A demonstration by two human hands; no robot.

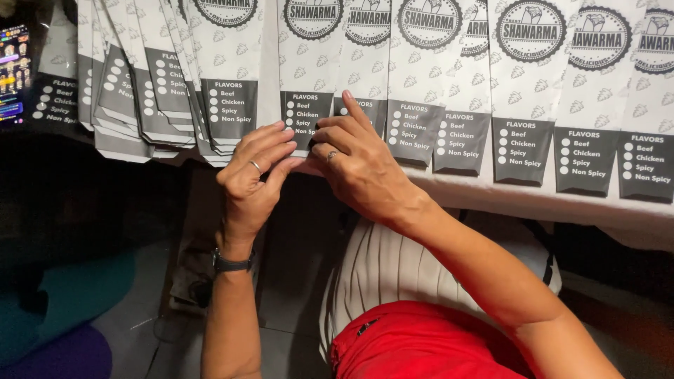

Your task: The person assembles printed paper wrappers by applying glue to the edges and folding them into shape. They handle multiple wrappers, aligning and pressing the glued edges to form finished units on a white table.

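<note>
At the table's (pixel 533 200) near edge my left hand (pixel 249 179) and right hand (pixel 358 165) pinch the lower end of one white paper sleeve (pixel 303 84), between the fanned stack (pixel 151 84) and the row of sleeves (pixel 533 91) overhanging that edge.

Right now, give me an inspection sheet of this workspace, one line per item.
Surface: table edge, pale, with bags overhanging it.
Job's things: paper bag, white with a grey panel, pinched at its lower edge by both hands.
Clutter: fanned stack of bags at left; row of bags at right.
Grippers: left hand and right hand, both ringed, fingertips meeting on the bag.
Cables: nothing seen.
Surroundings: lit screen far left; dark floor below.
</note>
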